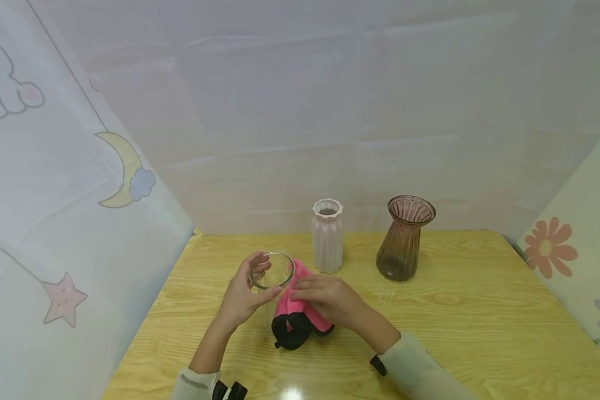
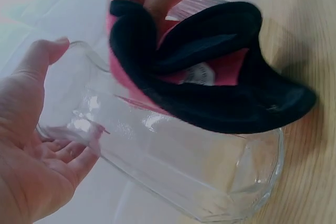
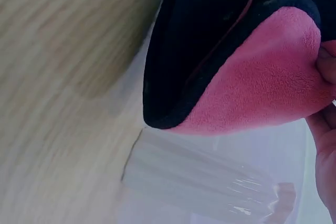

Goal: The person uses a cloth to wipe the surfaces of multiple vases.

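Note:
My left hand [image 1: 241, 297] holds a clear glass vase [image 1: 266, 303] near its round rim, thumb on one side and fingers on the other. In the left wrist view the see-through glass vase [image 2: 205, 166] widens into a thick, faceted base. Against its right side my right hand [image 1: 332, 300] grips a bunched pink cloth [image 1: 285, 303] with wide black edging. The cloth [image 3: 257, 72] looks plush in the right wrist view, and a small pale label [image 2: 199, 73] shows inside its fold. Part of the vase is hidden behind the cloth.
A pale pinkish-white ribbed vase [image 1: 327, 244] stands upright just behind the cloth. Farther right is a purple-brown ribbed glass vase [image 1: 400, 250] with a flared mouth. All is on a wood-grain table [image 1: 460, 328], with a pale sheet [image 1: 360, 111] hanging behind.

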Demonstrator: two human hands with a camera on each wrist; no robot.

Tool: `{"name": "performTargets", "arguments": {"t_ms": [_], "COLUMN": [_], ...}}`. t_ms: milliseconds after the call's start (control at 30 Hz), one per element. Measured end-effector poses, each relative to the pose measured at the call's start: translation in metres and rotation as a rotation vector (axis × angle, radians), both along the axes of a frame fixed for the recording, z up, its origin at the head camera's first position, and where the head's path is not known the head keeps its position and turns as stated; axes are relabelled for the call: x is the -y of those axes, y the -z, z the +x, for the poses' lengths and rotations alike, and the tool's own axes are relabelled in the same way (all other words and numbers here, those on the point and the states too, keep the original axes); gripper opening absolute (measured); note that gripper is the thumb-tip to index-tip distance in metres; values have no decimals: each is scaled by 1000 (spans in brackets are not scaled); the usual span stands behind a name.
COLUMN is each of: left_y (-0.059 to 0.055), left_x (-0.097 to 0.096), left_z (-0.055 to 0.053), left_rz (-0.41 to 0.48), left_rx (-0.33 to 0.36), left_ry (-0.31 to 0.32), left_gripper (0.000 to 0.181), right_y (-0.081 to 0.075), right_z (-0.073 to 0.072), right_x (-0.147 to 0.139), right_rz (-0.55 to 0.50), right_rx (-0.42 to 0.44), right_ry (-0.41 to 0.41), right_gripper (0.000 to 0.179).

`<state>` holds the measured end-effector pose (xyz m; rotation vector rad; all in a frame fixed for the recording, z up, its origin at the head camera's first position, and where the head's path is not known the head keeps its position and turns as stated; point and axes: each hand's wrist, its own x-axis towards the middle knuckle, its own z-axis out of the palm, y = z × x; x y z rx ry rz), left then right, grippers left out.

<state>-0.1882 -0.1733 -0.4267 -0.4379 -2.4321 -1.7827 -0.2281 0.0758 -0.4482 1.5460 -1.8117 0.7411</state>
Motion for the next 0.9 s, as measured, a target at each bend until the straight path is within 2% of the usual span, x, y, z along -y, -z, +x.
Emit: {"name": "performTargets", "arguments": {"t_ms": [133, 433, 567, 633, 700, 900], "left_y": [1, 1, 2, 3, 4, 0], "left_x": [5, 18, 21, 20, 16, -3], "left_z": [-5, -20, -23, -20, -15, 1], "left_rz": [10, 62, 81, 90, 89, 49], "left_rx": [-18, -8, -27, -34, -43, -21], "left_ry": [73, 273, 315, 297, 247, 12], "left_gripper": [85, 81, 86, 92, 98, 102], "right_y": [6, 20, 22, 21, 19, 1], "right_z": [1, 5, 6, 6, 6, 3], "right_x": [-3, -11, -12, -13, -14, -13], "right_rz": [43, 143, 190, 187, 155, -40], "right_rx": [46, 146, 157, 145, 109, -32], "right_ry": [-4, 20, 36, 40, 50, 64], "right_gripper": [32, 29, 27, 27, 28, 19]}}
